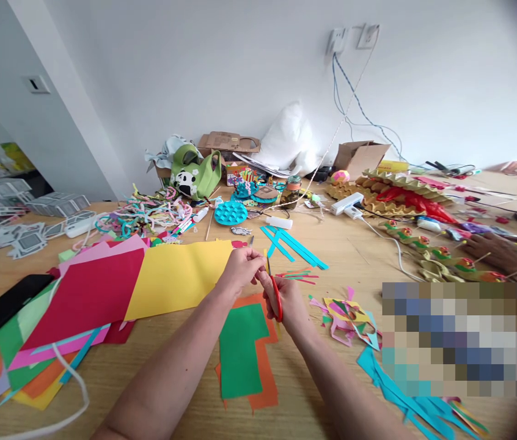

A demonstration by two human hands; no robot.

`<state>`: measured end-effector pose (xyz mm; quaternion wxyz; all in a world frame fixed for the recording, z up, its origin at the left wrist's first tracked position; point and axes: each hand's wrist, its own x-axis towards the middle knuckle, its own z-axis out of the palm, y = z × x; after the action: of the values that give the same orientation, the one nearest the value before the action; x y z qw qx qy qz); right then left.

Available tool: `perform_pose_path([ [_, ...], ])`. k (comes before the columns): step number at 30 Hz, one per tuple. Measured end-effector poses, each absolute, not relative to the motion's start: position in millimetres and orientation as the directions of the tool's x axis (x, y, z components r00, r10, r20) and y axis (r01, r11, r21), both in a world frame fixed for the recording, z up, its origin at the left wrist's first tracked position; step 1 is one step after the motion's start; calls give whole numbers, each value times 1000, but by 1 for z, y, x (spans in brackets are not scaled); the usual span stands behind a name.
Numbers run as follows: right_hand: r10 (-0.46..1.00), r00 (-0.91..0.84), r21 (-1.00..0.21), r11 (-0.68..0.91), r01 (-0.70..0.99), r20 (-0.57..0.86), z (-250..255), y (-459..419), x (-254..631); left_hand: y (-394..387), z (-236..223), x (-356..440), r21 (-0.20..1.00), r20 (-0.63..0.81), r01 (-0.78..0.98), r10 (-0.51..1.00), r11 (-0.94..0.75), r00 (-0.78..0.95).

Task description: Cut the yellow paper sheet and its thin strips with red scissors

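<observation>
The right hand [288, 300] grasps red scissors [277, 299] while the left hand [244, 267] apparently pinches a yellow strip [266, 253] by their blades — cutting looks partway done, blue strips [302, 249] lying cut beyond the grip, a large yellow sheet [180, 275] left of it.

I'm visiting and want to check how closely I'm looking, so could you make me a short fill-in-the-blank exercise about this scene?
1. The right hand holds a pair of scissors with ____ handles.
2. The green sheet in front of the person lies on top of a sheet coloured ____.
3. The green bag at the back shows the black-and-white face of a ____.
4. Above the clutter, two power sockets are mounted on the ____.

Missing words: red; orange; panda; wall.
</observation>
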<state>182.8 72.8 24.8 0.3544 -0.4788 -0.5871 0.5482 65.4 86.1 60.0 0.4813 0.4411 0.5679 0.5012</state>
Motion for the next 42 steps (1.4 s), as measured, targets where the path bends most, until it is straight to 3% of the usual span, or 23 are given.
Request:
perform_pose_path([
  [42,943,-320,-988,-40,152,-87,17,76,183,89,54,66,998,-69,-22,984,66,-162],
])
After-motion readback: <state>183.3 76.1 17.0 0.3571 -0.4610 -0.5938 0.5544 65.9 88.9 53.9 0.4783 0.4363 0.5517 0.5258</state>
